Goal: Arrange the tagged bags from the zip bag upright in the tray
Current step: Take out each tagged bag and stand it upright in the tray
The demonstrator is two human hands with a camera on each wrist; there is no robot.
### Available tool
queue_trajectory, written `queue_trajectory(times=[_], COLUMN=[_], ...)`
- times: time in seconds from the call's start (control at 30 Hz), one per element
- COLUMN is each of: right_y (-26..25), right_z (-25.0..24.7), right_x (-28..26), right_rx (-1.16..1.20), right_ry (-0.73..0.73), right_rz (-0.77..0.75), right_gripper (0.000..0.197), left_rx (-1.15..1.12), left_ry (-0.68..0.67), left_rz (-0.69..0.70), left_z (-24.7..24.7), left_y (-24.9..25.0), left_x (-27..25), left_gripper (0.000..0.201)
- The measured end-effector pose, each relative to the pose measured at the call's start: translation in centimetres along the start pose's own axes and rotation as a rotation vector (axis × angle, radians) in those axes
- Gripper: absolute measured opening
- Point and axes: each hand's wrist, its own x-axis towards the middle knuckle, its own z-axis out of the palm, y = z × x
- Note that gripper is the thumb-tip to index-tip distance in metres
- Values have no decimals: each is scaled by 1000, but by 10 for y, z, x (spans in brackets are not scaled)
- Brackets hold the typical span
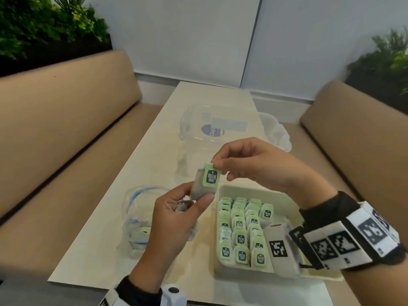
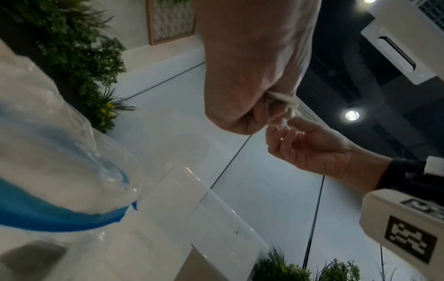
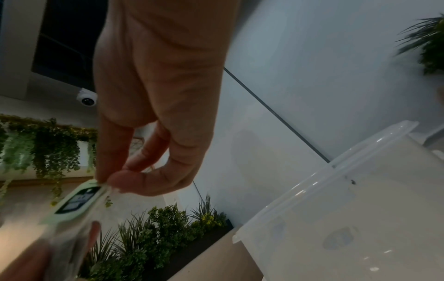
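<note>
A tea bag [image 1: 202,186] with a green tag [image 1: 211,176] is held up above the table between both hands. My left hand [image 1: 176,208] grips its lower body, with more bags bunched in the palm. My right hand [image 1: 242,164] pinches the top corner of the tag; the right wrist view shows that tag [image 3: 79,199] between thumb and finger. The white tray [image 1: 225,191] at the front right holds several rows of upright tagged bags [image 1: 240,237]. The clear zip bag [image 1: 141,219] with a blue seal lies left of the tray, a few bags still inside.
A clear lidded plastic container [image 1: 212,127] stands further back on the table, with a white tub [image 1: 276,133] to its right. Tan bench seats [image 1: 66,120] run along both sides. My right wristband [image 1: 344,237] hangs over the tray's right part.
</note>
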Motion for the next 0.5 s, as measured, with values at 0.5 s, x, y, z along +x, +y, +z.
queue_trajectory(times=[0.5], right_y=[-10], right_z=[-8], right_x=[-7], right_rx=[-709], right_ry=[37], right_rz=[-152], right_gripper=[12], left_rx=[-18], left_ry=[-59], left_rz=[-107], left_z=[10], left_y=[-3], left_x=[2], left_gripper=[10])
